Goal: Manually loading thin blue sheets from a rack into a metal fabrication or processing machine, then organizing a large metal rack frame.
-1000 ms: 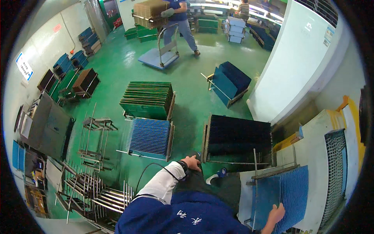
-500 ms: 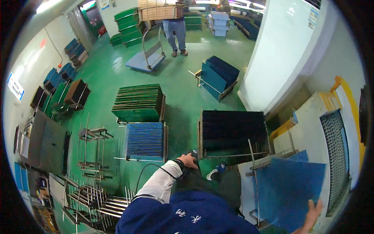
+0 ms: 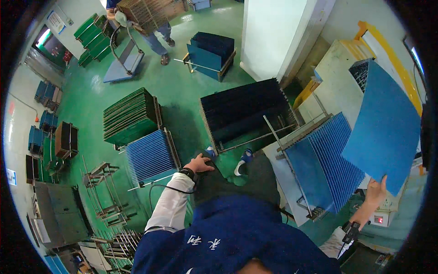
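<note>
My right hand (image 3: 375,194), at the right, pinches the lower edge of a thin, slightly bowed blue panel (image 3: 385,130). The panel is raised clear of the rack of upright blue panels (image 3: 326,160) beside my right leg. Its far end overlaps a dark grid-like surface (image 3: 359,75) on the pale machine, hiding part of it. My left hand (image 3: 199,164) rests on my left thigh with its fingers stretched out, holding nothing. A dark band and cable sit at the left wrist.
A rack of near-black panels (image 3: 248,109) stands just ahead of my feet. Racks of green panels (image 3: 130,116) and blue panels (image 3: 150,155) stand to the left, near an unfilled metal frame (image 3: 105,194). Farther off, a person carries a brown crate (image 3: 148,13) beside a trolley (image 3: 124,66).
My right hand has lifted the blue panel from over the rack toward the machine on the right. My view has turned rightward. The left hand stays at my leg.
</note>
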Demonstrator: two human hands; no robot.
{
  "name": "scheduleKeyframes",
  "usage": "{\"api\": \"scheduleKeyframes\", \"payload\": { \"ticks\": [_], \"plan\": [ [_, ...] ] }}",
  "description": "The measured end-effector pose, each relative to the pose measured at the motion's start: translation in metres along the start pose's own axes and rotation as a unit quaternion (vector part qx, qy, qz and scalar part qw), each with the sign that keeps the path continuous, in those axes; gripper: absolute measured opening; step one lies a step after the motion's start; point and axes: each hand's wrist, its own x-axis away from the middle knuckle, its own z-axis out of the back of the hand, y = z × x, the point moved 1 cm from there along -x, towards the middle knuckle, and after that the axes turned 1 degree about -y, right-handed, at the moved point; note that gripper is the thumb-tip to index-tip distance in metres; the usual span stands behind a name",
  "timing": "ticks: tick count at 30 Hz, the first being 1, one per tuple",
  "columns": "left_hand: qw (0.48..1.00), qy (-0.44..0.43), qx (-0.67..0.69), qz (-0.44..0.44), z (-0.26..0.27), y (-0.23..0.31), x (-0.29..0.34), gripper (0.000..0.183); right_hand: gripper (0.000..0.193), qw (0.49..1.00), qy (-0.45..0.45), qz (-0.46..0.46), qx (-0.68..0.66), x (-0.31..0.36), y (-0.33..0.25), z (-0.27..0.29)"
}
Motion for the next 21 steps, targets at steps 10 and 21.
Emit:
{"api": "scheduleKeyframes", "payload": {
  "ticks": [10, 21],
  "plan": [
    [1.0, -0.025, -0.01, 0.007, 0.01, 0.014, -0.006, 0.077, 0.034, 0.99, 0.059, -0.122, -0.029, -0.061, 0.017, 0.114],
    [0.991, -0.036, 0.072, -0.112, -0.021, -0.013, -0.029, 0.072, 0.032, 0.763, 0.118, 0.197, 0.604, -0.107, 0.037, 0.01]
  ]
}}
